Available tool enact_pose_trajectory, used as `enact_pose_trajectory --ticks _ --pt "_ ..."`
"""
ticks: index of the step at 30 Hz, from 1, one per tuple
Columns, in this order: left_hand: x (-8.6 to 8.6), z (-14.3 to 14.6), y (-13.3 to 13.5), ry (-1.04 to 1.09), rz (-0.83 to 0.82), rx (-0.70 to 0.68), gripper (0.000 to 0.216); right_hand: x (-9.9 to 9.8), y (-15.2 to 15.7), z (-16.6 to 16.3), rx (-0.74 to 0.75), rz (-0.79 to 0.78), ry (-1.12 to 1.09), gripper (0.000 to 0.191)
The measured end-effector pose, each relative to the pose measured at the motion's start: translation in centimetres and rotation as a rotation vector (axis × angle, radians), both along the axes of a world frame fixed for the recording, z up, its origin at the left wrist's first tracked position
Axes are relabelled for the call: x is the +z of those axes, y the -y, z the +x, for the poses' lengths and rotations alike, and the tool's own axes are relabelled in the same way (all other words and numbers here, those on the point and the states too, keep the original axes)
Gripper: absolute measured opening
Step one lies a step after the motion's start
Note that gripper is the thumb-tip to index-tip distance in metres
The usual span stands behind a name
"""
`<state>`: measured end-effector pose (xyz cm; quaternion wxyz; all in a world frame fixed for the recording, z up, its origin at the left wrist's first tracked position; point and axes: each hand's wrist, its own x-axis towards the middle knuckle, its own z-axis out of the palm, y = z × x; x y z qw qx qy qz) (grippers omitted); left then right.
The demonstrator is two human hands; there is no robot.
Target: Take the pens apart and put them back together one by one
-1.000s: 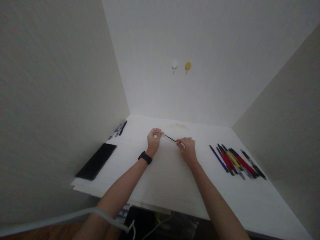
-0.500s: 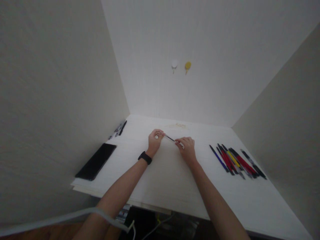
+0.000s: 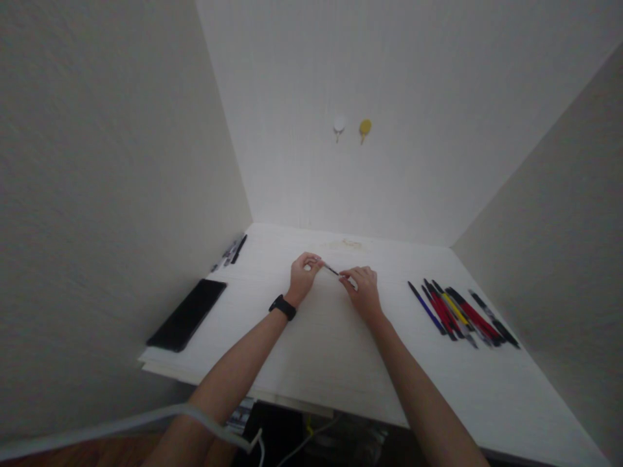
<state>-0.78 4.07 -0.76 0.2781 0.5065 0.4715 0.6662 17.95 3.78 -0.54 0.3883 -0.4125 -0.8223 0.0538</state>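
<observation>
Both my hands meet over the middle of the white table [image 3: 341,363]. My left hand [image 3: 302,275], with a black watch on the wrist, pinches one end of a thin dark pen part [image 3: 332,270]. My right hand [image 3: 363,288] pinches the other end, fingers closed. Only a short dark stretch of the part shows between the two hands. A whitish piece sits inside my left fingers, too small to name.
A row of several pens [image 3: 460,314], blue, red, yellow and black, lies at the right of the table. A black phone [image 3: 187,314] lies at the left edge, a few dark pens [image 3: 234,250] beyond it. Walls close three sides. Two hooks [image 3: 351,128] hang on the back wall.
My hands have drawn closer together, so less of the dark part shows between them. The pens and phone have not moved.
</observation>
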Motion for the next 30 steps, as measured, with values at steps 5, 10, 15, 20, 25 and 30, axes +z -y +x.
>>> enact_pose_trajectory --ticks 5,10,15,20,25,30 --pt "0.02 -0.10 -0.06 0.061 -0.042 -0.088 0.026 -0.23 -0.02 0.00 0.023 -0.012 -0.052 0.014" --pt "-0.01 -0.02 0.03 0.146 -0.090 -0.239 0.031 -0.41 -0.05 -0.02 0.078 -0.063 -0.143 0.012" --pt "0.14 0.06 0.22 0.214 -0.094 -0.314 0.034 -0.81 -0.22 -0.40 0.175 -0.203 -0.270 0.016" --pt "0.25 0.17 0.42 0.270 -0.063 -0.357 0.034 -0.80 -0.27 -0.83 0.185 -0.288 -0.363 0.021" --pt "0.37 0.41 0.67 0.370 -0.054 -0.411 0.030 -0.60 -0.15 -0.90 0.180 -0.295 -0.382 0.019" --pt "0.44 0.36 0.72 0.511 -0.078 -0.469 0.027 -0.59 -0.05 -0.87 0.212 -0.268 -0.362 0.015"
